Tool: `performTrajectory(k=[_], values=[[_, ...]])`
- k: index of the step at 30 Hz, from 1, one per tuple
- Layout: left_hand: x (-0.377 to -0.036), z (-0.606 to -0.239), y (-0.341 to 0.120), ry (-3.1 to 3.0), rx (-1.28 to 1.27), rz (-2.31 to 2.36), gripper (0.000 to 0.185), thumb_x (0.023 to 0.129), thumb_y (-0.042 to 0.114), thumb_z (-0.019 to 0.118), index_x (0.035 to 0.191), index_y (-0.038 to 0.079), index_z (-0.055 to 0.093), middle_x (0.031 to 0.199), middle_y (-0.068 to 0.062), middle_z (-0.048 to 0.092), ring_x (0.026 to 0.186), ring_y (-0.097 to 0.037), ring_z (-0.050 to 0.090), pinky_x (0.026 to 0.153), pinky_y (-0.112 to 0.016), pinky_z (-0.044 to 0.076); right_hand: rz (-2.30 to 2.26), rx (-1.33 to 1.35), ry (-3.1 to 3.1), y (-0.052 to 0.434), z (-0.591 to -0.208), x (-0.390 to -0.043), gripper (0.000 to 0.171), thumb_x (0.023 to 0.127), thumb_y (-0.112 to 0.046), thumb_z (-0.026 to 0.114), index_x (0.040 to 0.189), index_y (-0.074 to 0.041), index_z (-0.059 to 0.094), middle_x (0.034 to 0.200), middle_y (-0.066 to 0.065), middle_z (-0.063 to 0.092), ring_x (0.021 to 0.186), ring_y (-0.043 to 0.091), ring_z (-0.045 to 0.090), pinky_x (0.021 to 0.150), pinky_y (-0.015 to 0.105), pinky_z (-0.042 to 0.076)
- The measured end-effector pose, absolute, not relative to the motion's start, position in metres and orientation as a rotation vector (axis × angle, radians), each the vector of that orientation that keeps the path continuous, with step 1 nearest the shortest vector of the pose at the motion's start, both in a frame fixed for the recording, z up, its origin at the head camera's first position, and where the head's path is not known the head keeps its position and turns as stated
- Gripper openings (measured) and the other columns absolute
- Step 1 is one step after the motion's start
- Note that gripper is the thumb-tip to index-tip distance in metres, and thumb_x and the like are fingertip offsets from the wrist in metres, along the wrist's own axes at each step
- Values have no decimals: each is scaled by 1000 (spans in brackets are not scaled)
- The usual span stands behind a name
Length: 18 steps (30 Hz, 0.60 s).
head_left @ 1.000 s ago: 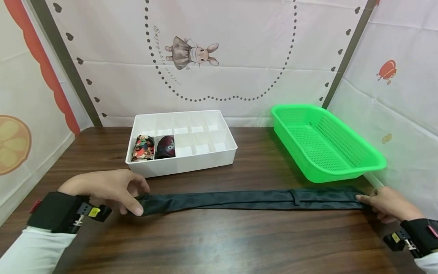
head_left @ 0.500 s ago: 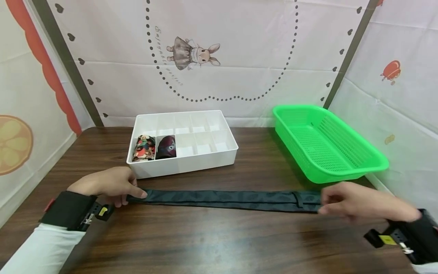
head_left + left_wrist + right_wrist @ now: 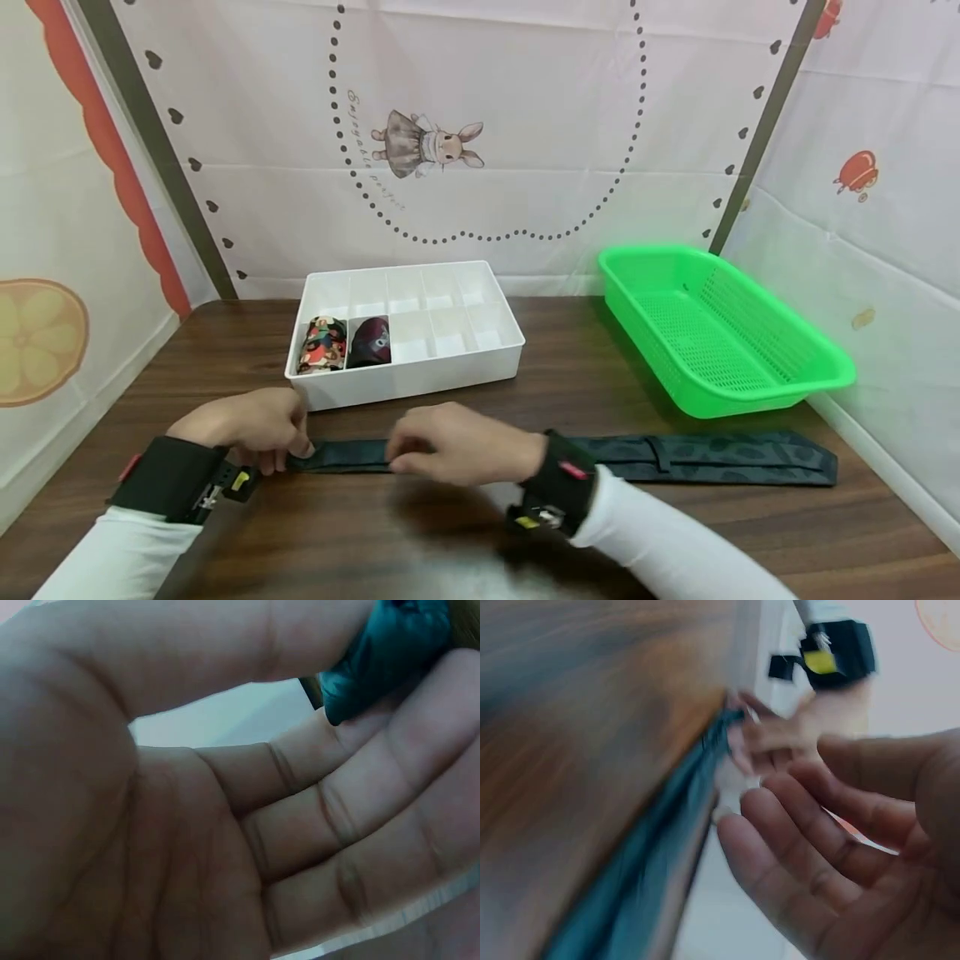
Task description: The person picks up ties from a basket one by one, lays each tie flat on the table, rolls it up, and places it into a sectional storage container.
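Observation:
A long dark tie (image 3: pixel 712 458) lies flat across the wooden table (image 3: pixel 750 542), its wide end at the right. My left hand (image 3: pixel 296 447) pinches the narrow end; the left wrist view shows the dark fabric (image 3: pixel 382 660) caught between thumb and fingers. My right hand (image 3: pixel 401 458) hovers over the tie just right of the left hand. In the blurred right wrist view its fingers (image 3: pixel 795 855) are loosely spread and hold nothing, with the tie (image 3: pixel 652 877) beside them.
A white divided box (image 3: pixel 420 379) stands behind the hands, with a patterned rolled tie (image 3: pixel 322 344) and a dark red one (image 3: pixel 370 342) in its front left compartments. A green mesh basket (image 3: pixel 750 400) sits at the back right. Printed cloth walls enclose the table.
My right hand let go of the tie's wide end and swept left along it to beside the left hand. The left hand stays on the narrow end.

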<state>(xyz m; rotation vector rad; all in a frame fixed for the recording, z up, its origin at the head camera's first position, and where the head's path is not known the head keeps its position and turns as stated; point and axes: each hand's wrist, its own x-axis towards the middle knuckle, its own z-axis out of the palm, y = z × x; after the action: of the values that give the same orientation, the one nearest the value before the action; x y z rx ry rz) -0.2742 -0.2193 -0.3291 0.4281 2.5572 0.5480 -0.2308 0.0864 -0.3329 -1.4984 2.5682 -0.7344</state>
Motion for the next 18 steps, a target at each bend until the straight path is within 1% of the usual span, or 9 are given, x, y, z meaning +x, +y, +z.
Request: performTrajectory(k=[3, 7, 12, 14, 18], values=[[-269, -330, -214, 2570, 485, 575, 19, 92, 11, 79, 78, 9, 66, 61, -4, 65, 52, -17, 64, 48, -32, 51, -681, -1495, 2627, 45, -347, -239, 9, 105, -15, 68, 109, -13, 76, 103, -8, 67, 88, -3, 55, 82, 12, 44], [-265, -331, -208, 2567, 534, 595, 18, 90, 10, 79, 76, 9, 68, 60, -4, 65, 52, -18, 64, 48, -32, 52, -638, -1440, 2694, 12, -361, -245, 10, 104, -12, 68, 107, -12, 78, 99, -8, 68, 84, -3, 54, 78, 10, 43], [-266, -326, -209, 2588, 422, 511, 23, 89, 22, 80, 76, 8, 68, 60, -4, 66, 51, -17, 65, 47, -32, 51, -606, -1382, 2704, -1, -367, -249, 16, 102, -12, 70, 116, -11, 78, 97, -8, 66, 83, -1, 53, 74, 11, 41], [-267, -324, -211, 2579, 412, 497, 24, 90, 24, 78, 75, 8, 68, 59, -4, 67, 51, -17, 65, 47, -30, 51, -582, -1362, 2704, -2, -367, -249, 19, 102, -13, 70, 119, -10, 77, 94, -8, 63, 81, 0, 52, 72, 11, 41], [-266, -323, -212, 2503, 461, 614, 16, 89, 15, 75, 77, 8, 68, 63, -5, 68, 55, -17, 67, 52, -30, 54, -582, -1312, 2673, -1, -367, -249, 23, 102, -14, 70, 123, -8, 76, 93, -6, 61, 80, 2, 52, 71, 13, 41]])
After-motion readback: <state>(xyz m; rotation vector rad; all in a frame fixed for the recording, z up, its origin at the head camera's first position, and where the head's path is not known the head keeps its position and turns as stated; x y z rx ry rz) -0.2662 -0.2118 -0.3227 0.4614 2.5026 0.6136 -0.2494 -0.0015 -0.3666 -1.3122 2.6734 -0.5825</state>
